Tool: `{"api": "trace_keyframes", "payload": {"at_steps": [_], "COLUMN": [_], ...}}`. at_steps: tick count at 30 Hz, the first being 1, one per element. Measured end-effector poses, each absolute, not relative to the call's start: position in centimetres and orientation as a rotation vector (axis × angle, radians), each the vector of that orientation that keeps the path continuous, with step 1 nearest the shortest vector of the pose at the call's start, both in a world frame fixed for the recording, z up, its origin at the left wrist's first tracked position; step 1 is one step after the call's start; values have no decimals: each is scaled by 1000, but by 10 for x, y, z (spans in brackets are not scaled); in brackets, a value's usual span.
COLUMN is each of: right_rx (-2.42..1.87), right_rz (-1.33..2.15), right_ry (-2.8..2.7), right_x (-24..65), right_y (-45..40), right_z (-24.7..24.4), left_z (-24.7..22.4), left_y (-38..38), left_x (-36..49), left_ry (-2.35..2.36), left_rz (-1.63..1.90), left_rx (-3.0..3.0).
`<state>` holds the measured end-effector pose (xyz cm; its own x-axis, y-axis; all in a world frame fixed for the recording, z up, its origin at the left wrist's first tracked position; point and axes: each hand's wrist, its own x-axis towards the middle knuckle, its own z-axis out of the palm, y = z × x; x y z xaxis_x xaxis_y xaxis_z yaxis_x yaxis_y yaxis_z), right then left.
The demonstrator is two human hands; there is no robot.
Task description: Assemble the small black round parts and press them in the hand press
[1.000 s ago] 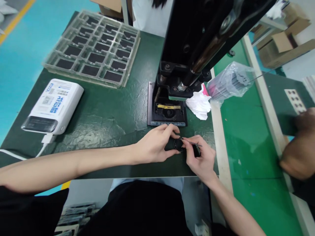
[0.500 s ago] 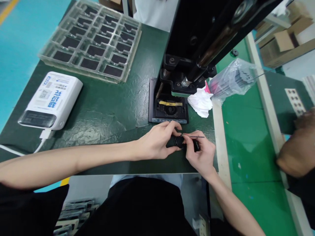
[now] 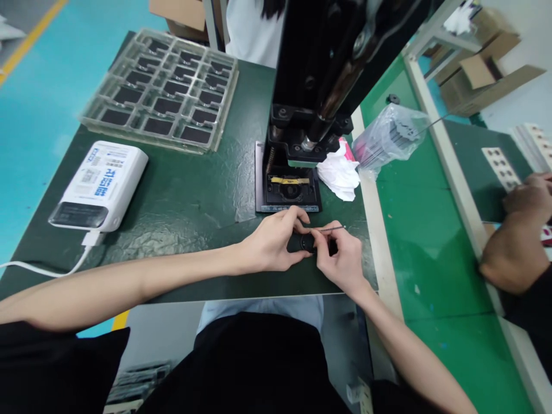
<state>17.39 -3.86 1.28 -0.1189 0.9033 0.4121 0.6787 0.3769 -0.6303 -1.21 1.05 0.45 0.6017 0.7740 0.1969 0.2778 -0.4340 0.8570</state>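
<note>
While the left hand (image 3: 271,240) holds a small round black part (image 3: 305,243), its fingers (image 3: 297,215) curled closed around it, the right hand (image 3: 340,259) pinches a thin metal pin (image 3: 332,229) with its tip at the part. Both hands sit just in front of the black press fixture (image 3: 288,187) on the dark green worktop (image 3: 185,230). Nearby lie a clear tray (image 3: 159,86) of black pieces, a white power bank (image 3: 101,185) and crumpled tissue (image 3: 338,179), while a co-worker's hand (image 3: 528,192) rests at the neighbouring green bench (image 3: 431,259).
</note>
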Motion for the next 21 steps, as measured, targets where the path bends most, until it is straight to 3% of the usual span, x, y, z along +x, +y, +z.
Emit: {"api": "trace_keyframes", "payload": {"at_steps": [9,16,21], "right_rx": [-1315,-1361,-1314], "right_rz": [321,761,865], "right_ry": [-1937,-1492,-1180], "right_x": [172,176,184], "right_y": [-36,-30,-23], "right_z": [7,4,2], "left_z": [3,-1,-3], "left_y": [12,16,15], "left_x": [-14,-13,-16], "left_ry": [877,878,807], "left_rz": [741,743,755], "left_rx": [1978,1974,1972]}}
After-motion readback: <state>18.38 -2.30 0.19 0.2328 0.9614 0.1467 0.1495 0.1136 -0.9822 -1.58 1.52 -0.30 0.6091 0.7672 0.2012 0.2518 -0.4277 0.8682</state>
